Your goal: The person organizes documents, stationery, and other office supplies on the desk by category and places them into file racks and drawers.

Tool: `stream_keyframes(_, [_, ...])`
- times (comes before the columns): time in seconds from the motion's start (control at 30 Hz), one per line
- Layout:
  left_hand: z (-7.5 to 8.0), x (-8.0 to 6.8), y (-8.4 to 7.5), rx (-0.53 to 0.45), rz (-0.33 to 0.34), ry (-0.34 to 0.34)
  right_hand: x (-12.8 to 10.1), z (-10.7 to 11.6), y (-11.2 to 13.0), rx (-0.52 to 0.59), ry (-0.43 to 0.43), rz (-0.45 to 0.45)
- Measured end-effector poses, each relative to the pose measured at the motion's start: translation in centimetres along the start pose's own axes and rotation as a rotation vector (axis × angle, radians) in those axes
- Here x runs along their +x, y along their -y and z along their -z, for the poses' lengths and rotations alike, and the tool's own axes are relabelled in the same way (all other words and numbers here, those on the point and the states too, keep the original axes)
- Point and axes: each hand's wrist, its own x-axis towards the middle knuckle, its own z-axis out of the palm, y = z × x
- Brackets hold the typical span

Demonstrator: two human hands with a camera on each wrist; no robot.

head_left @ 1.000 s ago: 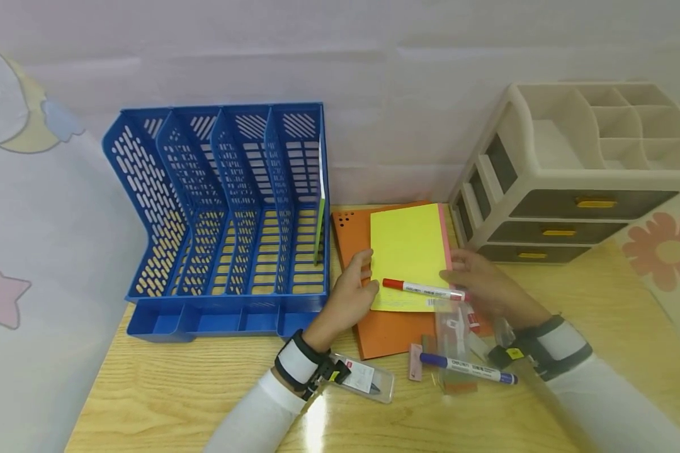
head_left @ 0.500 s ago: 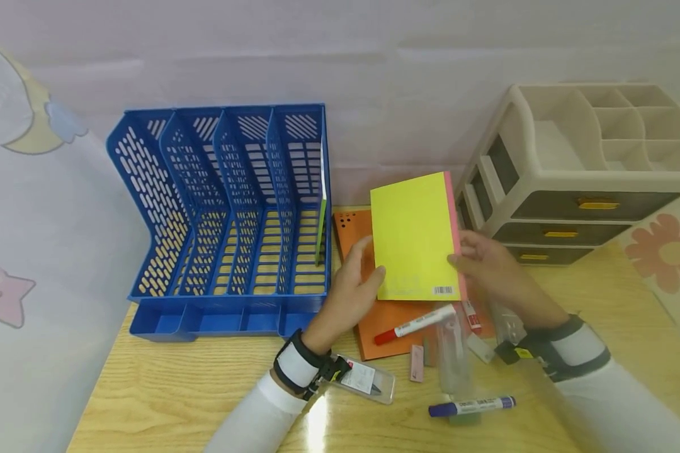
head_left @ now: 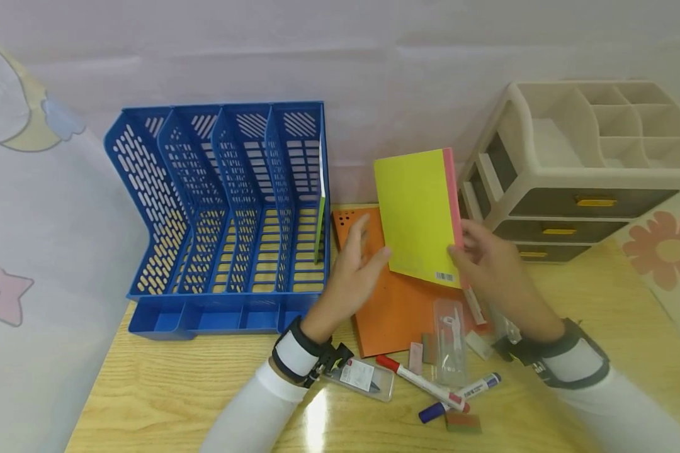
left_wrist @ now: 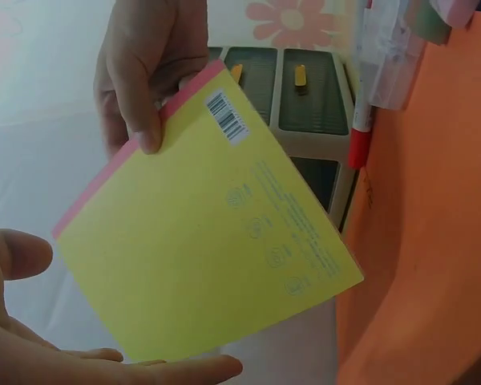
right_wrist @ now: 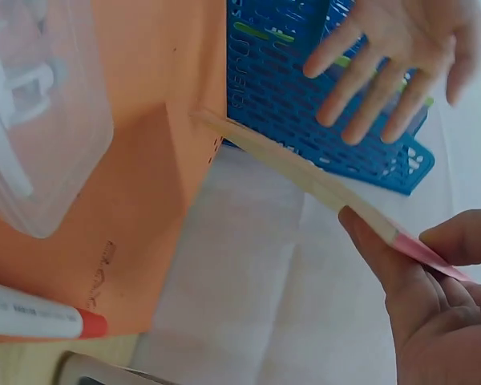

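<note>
My right hand (head_left: 495,270) pinches a yellow notebook (head_left: 419,214) by its pink spine, thumb on the barcode side. The notebook is tilted up above an orange folder (head_left: 396,314) that lies on the table. My left hand (head_left: 354,277) is held beside the notebook's left edge with fingers extended and thumb apart, gripping nothing. In the left wrist view the notebook (left_wrist: 200,233) shows its printed back cover, and my left fingers come close to its lower edge; whether they touch is unclear. The right wrist view shows the notebook (right_wrist: 321,184) nearly edge-on.
A blue file rack (head_left: 232,251) at left holds one thin green-edged book (head_left: 320,226). At right stands a beige drawer organizer (head_left: 606,176). In front lie a red marker (head_left: 422,382), a purple-capped marker (head_left: 476,387), clear cases (head_left: 450,358) (head_left: 368,380) and several erasers (head_left: 463,422).
My right hand has lifted the notebook up and tilted it. The red marker has slid off it onto the table toward me, and the purple-capped marker has shifted and turned.
</note>
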Motion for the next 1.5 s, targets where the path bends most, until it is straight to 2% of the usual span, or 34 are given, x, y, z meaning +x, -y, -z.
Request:
stream_keyframes(0.2, [-0.2,0.6,-1.1,-0.067,-0.018,-0.021,-0.5,-1.3,1.4,-0.233,-0.112,0.222])
stream_keyframes(0.3, [-0.4,0.9,-1.8,-0.104,-0.038,-0.042,-0.7,-2.1,1.8,-0.339,-0.161,0.378])
stream_keyframes(0.43, [-0.6,1.2,-2.2,-0.199,-0.105,-0.110,-0.7,-3.3,1.7,-0.438,-0.231,0.568])
stream_keyframes(0.6, [-0.7,1.1,-2.3,-0.357,-0.214,-0.147,-1.1,-4.6,1.9,-0.537,-0.299,0.704])
stream_keyframes(0.7, [-0.8,0.7,-2.4,-0.339,-0.221,-0.150,-1.7,-5.2,2.2,-0.582,-0.245,0.740])
stream_keyframes(0.83, [-0.9,0.1,-2.4,-0.272,-0.155,-0.172,-2.5,-5.6,2.4,-0.624,-0.155,0.743])
stream_keyframes(0.97, [-0.9,-0.3,-2.2,-0.248,-0.096,-0.219,-2.8,-5.7,2.1,-0.624,-0.119,0.727])
stream_keyframes(1.1, [-0.9,-0.5,-2.1,-0.249,-0.060,-0.252,-2.9,-5.7,1.8,-0.617,-0.091,0.721])
stream_keyframes(1.27, [-0.9,-0.9,-2.2,-0.323,-0.008,-0.259,-3.0,-5.8,1.5,-0.612,-0.075,0.727])
stream_keyframes(1.37, [-0.7,-1.2,-2.4,-0.345,-0.001,-0.265,-2.8,-5.9,1.2,-0.573,-0.079,0.723])
stream_keyframes(1.5, [-0.2,-1.6,-2.5,-0.302,-0.051,-0.268,-2.5,-5.6,0.8,-0.482,-0.062,0.704])
